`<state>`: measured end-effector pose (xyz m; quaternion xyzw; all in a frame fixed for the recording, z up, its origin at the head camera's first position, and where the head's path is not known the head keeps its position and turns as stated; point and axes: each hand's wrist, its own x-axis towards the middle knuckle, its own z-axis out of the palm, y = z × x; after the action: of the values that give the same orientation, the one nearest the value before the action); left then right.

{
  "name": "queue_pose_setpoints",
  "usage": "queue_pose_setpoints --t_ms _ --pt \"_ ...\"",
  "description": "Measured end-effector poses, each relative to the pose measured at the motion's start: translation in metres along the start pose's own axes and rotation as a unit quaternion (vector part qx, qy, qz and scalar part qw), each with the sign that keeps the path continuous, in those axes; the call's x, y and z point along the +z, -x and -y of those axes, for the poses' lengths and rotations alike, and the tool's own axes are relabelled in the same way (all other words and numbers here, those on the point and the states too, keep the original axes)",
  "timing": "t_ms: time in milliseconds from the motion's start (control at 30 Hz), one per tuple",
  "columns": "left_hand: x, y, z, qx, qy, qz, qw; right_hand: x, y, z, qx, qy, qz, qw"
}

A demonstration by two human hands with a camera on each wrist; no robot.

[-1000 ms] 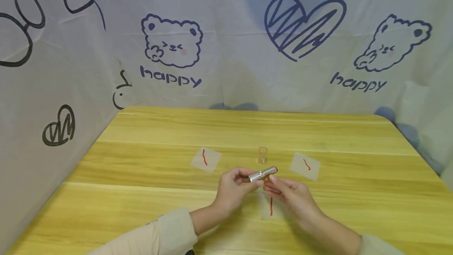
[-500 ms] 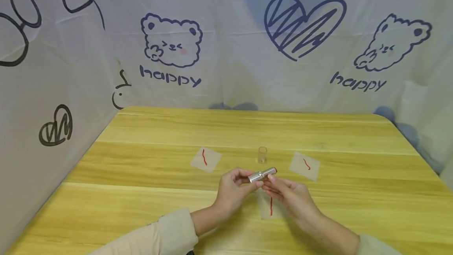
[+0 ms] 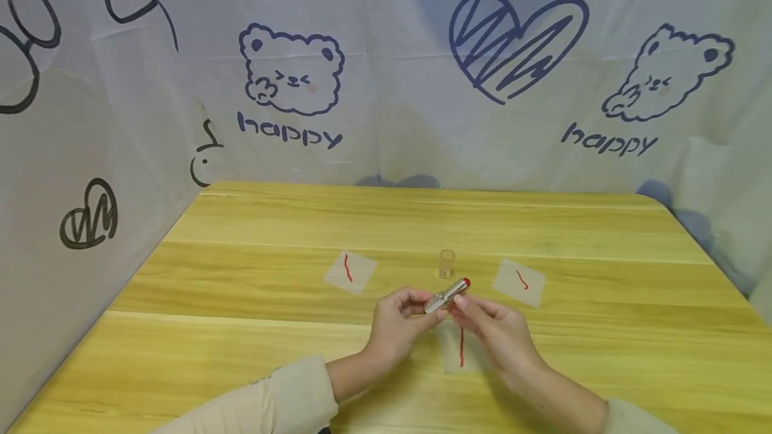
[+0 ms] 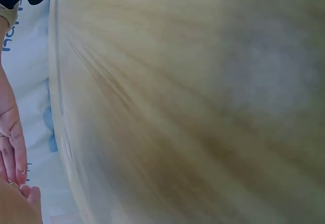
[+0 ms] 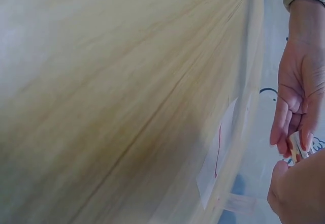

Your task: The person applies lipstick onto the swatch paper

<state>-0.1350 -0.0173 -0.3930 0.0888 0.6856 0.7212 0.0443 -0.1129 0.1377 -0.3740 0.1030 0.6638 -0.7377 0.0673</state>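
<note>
A silver lipstick (image 3: 445, 297) with a red tip is held above the table, slanting up to the right in the head view. My left hand (image 3: 395, 327) pinches its lower end between thumb and fingers. From the other side my right hand (image 3: 509, 340) holds its upper part, thumb nearest the camera, other fingers partly hidden behind. Both hands almost meet. Only a small piece of the lipstick (image 5: 295, 147) shows in the right wrist view. Just behind the lipstick a clear cap (image 3: 446, 265) stands on the table.
Pale paper squares with a red stroke lie on the wooden table (image 3: 241, 347): a left square (image 3: 363, 274), a right square (image 3: 506, 281), and a front square (image 3: 451, 355) partly under the hands. A cloth backdrop (image 3: 398, 119) with drawings closes off the back and left.
The lipstick has tilted more steeply, its red tip showing more. My right thumb has shifted slightly left and up. The cap and papers stay put.
</note>
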Motion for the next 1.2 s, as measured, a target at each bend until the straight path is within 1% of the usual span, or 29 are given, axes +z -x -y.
queue_pose_setpoints --t_ms 200,300,467,567,667,833,967,1067,1200 --pt "0.0 -0.001 0.003 -0.01 -0.024 0.001 0.9997 0.002 0.001 0.0 -0.025 0.053 -0.022 0.9981" --pt "0.001 -0.001 0.003 -0.007 -0.03 0.004 0.9995 0.002 0.001 0.0 -0.033 0.073 -0.033 0.9962" --pt "0.001 0.0 0.003 -0.003 -0.036 0.007 0.9993 0.005 0.0 0.0 -0.068 0.09 -0.047 0.9925" --pt "0.001 0.0 0.003 -0.005 -0.032 0.009 0.9994 0.006 0.0 -0.001 -0.099 0.093 -0.044 0.9898" --pt "0.001 0.0 0.004 0.0 -0.027 0.013 0.9996 0.008 0.0 -0.001 -0.118 0.089 -0.041 0.9881" --pt "0.002 0.003 0.004 0.004 -0.027 0.012 0.9995 0.013 -0.001 0.0 -0.129 0.079 -0.058 0.9868" --pt "0.004 0.007 0.002 -0.001 -0.028 0.008 0.9996 0.015 -0.002 0.001 -0.143 0.084 -0.062 0.9842" --pt "0.005 0.009 0.002 0.002 -0.029 0.008 0.9995 0.016 -0.001 0.001 -0.155 0.095 -0.059 0.9816" --pt "0.006 0.01 0.003 0.003 -0.032 0.01 0.9994 0.016 0.001 0.0 -0.173 0.12 -0.057 0.976"
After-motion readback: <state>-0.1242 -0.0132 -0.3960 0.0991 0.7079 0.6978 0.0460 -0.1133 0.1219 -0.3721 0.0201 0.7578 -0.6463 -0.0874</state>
